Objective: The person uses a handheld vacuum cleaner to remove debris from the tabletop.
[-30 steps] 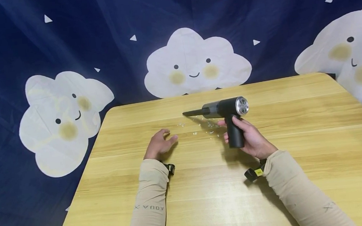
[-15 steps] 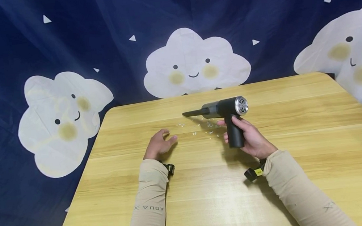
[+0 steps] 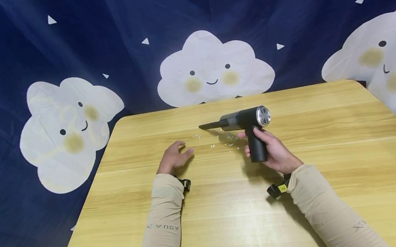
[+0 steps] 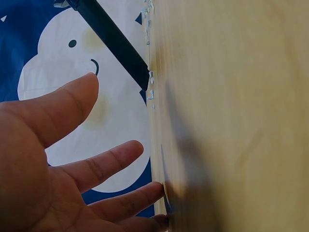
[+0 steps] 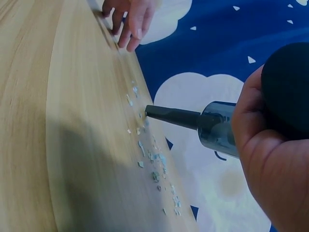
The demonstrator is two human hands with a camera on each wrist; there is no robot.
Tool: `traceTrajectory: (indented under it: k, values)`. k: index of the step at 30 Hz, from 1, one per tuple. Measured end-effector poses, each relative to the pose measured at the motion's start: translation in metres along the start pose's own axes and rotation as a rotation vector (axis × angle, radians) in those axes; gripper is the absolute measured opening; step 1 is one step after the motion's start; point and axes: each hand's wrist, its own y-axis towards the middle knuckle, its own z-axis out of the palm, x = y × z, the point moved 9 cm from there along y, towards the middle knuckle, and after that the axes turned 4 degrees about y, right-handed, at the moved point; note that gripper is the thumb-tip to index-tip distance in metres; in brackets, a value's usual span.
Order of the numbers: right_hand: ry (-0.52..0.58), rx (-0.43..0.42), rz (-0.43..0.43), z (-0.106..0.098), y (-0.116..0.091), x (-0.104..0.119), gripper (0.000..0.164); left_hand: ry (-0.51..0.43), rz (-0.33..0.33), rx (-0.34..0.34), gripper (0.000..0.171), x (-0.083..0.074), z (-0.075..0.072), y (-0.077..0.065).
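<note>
My right hand (image 3: 275,150) grips the black pistol handle of a handheld vacuum cleaner (image 3: 249,117), fingers wrapped round it. The vacuum has a clear grey dust cup (image 5: 218,126), a silver vented rear end and a slim black nozzle (image 3: 209,125) that points left and slightly down. Small pale paper scraps (image 3: 228,137) lie scattered on the table below and in front of the nozzle; its tip is close over them in the right wrist view. My left hand (image 3: 175,157) rests at the table to the left of the scraps, fingers spread and relaxed, holding nothing.
The wooden table (image 3: 228,216) has rounded back corners. Behind it hangs a dark blue curtain (image 3: 131,26) with white clouds and small triangles. A black wrist camera (image 3: 277,189) is strapped under my right wrist, and another sits at my left.
The vacuum's nozzle tip has dipped slightly and shifted a little left. My left hand stays in the same place, and the scraps look much the same.
</note>
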Motion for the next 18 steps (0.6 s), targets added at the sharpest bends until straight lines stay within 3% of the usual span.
traceTrajectory:
  k: [18]
  values:
    - [-0.04,0.009,0.014,0.0008,-0.0003,-0.0026,0.047,-0.003,0.003,0.003,0.06,-0.0002,0.0005,-0.0004]
